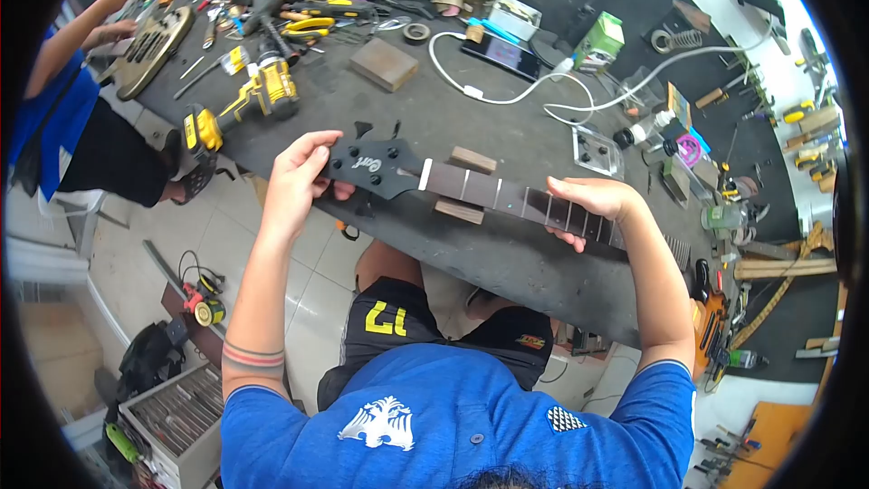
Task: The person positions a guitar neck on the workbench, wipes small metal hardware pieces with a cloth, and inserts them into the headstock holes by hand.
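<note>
A guitar neck (510, 197) with a dark fretboard lies across the front of the bench, its black headstock (373, 163) toward the left. Around the end of that headstock, my left hand (303, 172) is closed, thumb on top. My right hand (593, 204) grips the neck farther along, thumb above and fingertips showing at the near edge. Wooden blocks stick out on both sides of the neck, one on the far side (473, 159) and another on the near side (460, 210). My right forearm covers the neck's far end. Past it shows an orange piece with black parts (711, 335).
A yellow cordless drill (262, 95), a brown block (384, 64) and a phone (501, 56) with a white cable lie behind the neck. Pliers and brushes crowd the back. At the left, another person's hand (110, 33) is at a guitar body (156, 52).
</note>
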Motion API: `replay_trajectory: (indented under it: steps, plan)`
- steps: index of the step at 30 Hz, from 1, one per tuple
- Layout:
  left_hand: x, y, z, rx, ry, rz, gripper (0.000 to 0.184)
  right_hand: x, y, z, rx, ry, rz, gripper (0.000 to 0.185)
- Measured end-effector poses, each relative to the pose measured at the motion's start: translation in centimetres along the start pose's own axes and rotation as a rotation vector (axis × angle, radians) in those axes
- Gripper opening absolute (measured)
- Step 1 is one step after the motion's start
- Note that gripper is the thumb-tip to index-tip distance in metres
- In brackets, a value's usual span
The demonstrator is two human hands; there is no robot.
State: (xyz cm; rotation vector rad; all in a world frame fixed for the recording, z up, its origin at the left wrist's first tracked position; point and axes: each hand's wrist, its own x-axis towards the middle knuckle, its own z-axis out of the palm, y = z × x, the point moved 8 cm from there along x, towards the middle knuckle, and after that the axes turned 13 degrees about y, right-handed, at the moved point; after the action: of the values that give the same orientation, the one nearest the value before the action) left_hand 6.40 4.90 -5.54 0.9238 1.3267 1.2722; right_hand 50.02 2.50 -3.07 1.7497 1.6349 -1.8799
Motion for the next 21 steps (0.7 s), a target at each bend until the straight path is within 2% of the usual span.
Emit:
replay_trajectory:
  steps: [3,8,10,12,13,14,15,17,19,21]
  plan:
    - [-0.2,0.2,0.8,0.056,-0.022,-0.005,0.036,-0.1,1.2,-0.2,0.095,-0.013,0.106,0.096]
    - [0.2,0.4,2.2,0.107,-0.045,-0.015,0.036,-0.5,2.2,-0.6,0.110,-0.054,0.141,0.101]
    - [0.4,0.7,1.8,0.159,-0.057,-0.011,0.033,-1.2,1.9,-1.0,0.073,0.041,0.138,0.100]
    - [0.5,1.5,0.8,0.320,0.053,0.122,0.028,-1.2,0.1,-1.2,-0.003,0.178,0.040,0.100]
    - [0.8,2.1,0.3,0.404,0.106,0.197,0.026,-0.8,-0.3,-1.8,0.021,0.274,-0.128,0.090]
    - [0.5,4.5,0.3,0.639,0.192,0.566,0.021,-1.2,-0.5,-2.7,0.014,0.395,-0.258,0.076]
    - [-1.5,7.8,2.0,0.827,0.307,0.833,0.023,-2.1,-1.1,-3.3,0.010,0.521,-0.384,0.062]
    - [-3.4,10.5,5.4,0.829,0.117,1.032,0.032,-5.2,-3.4,-2.3,-0.161,0.783,-0.523,0.041]
    - [-4.5,10.7,9.4,0.735,-0.254,0.919,0.046,-8.2,-4.5,-0.3,-0.311,0.997,-0.643,0.027]
    - [-5.4,10.6,12.9,0.849,-0.399,0.924,0.056,-10.6,-4.6,2.3,-0.433,1.163,-0.764,0.027]
